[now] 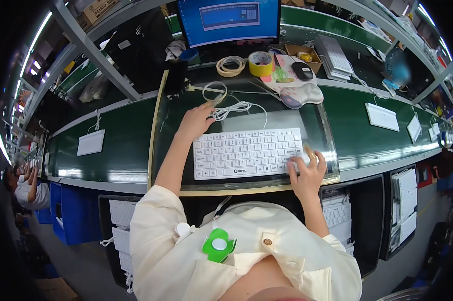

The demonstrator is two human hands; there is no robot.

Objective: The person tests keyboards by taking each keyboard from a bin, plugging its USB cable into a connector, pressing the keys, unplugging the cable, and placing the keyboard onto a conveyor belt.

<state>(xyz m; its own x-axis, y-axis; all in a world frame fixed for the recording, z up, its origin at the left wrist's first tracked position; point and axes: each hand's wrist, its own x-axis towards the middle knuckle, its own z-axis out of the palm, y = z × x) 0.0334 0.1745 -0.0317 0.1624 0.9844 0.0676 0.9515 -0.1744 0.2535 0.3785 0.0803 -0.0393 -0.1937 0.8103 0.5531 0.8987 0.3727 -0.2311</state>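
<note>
A white keyboard (247, 153) lies flat on the glass-topped work mat (176, 175) in front of me. Behind it sits its coiled white cable (231, 109), with one strand running down to the keyboard's back edge. My left hand (197, 120) is at the left end of the coil, fingers bent against it; whether they grip it is hard to see. At the keyboard's lower right corner is my right hand (308, 173), its fingers apart and holding nothing, the thumb at the key edge.
Behind the cable are a clear tape roll (215, 92), a beige roll (231, 66), a yellow roll (261, 64) and a black mouse (302, 70) on a pad. A monitor (230, 22) stands at the back. More keyboards (91, 142) lie along the green belt. A person (32, 193) sits far left.
</note>
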